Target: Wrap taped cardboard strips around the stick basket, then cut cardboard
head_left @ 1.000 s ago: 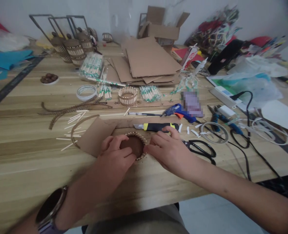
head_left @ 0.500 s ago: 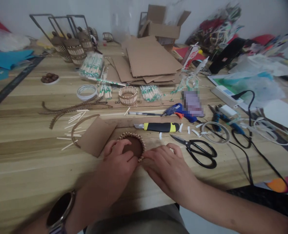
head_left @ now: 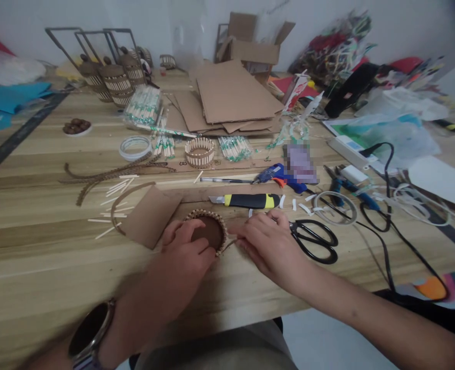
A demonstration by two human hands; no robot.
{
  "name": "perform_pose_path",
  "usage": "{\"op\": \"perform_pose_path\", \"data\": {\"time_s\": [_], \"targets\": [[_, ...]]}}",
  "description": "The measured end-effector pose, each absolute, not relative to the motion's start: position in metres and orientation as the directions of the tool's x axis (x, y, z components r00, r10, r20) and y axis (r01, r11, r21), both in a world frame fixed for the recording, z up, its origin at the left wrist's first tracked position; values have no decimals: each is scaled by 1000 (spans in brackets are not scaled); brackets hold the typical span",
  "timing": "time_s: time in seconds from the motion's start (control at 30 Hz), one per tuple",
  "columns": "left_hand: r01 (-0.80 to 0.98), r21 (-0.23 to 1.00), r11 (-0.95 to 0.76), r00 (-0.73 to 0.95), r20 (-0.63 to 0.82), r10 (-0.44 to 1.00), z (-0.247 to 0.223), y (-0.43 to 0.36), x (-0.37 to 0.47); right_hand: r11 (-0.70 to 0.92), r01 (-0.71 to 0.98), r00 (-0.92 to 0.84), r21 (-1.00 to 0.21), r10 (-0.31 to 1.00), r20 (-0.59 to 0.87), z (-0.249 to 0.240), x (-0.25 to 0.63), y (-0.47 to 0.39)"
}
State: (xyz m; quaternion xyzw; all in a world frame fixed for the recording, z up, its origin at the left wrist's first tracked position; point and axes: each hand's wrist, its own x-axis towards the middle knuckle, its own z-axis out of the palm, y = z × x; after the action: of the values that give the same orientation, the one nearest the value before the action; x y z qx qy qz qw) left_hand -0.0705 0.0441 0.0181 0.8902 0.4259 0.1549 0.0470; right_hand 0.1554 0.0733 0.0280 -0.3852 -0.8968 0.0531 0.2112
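Observation:
A small round basket of cardboard and short wooden sticks point(head_left: 211, 229) rests on the table before me. My left hand point(head_left: 186, 253) grips its near left side, with fingers over the rim and inside. From the basket's right edge a thin brown cardboard strip point(head_left: 230, 245) runs to my right hand point(head_left: 270, 245), whose fingertips pinch the far end. Black-handled scissors point(head_left: 315, 237) lie beside my right hand, which hides their blades. A yellow and black utility knife point(head_left: 250, 200) lies just behind the basket. To the left is a cardboard piece point(head_left: 150, 216) with a curved strip.
A finished stick ring point(head_left: 199, 152), a blue glue gun point(head_left: 276, 173), a pen point(head_left: 226, 180) and a tape roll point(head_left: 135, 148) lie farther back. Stacked cardboard sheets point(head_left: 237, 95) stand behind them. Cables and blue-handled pliers point(head_left: 337, 192) are on the right.
My right hand has moved right, away from the basket, and now covers the scissor blades. A strip shows between it and the basket. My left hand keeps its grip.

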Motion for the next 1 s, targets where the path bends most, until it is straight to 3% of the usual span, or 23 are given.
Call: {"op": "perform_pose_path", "data": {"time_s": [0.13, 0.23, 0.53, 0.67, 0.87, 1.0], "targets": [[720, 224, -656, 637, 162, 754, 24, 47, -74, 778, 594, -734, -206, 628, 259, 34, 151, 92], [699, 231, -677, 647, 200, 736, 25, 52, -82, 809, 566, -776, -158, 587, 230, 37, 145, 97], [754, 231, -615, 586, 186, 789, 20, 41, -78, 764, 623, -724, -166, 644, 247, 31, 124, 72], [736, 308, -603, 547, 255, 798, 14, 37, -71, 719, 621, -671, -311, 693, 263, 31, 129, 68], [741, 333, -583, 526, 251, 812, 17, 38, -69, 451, 626, -461, -636, 872, 165, 33, 143, 65], [748, 305, -589, 509, 305, 805, 19, 38, -67, 415, 625, -368, -661, 904, 219, 29, 156, 69]]}}
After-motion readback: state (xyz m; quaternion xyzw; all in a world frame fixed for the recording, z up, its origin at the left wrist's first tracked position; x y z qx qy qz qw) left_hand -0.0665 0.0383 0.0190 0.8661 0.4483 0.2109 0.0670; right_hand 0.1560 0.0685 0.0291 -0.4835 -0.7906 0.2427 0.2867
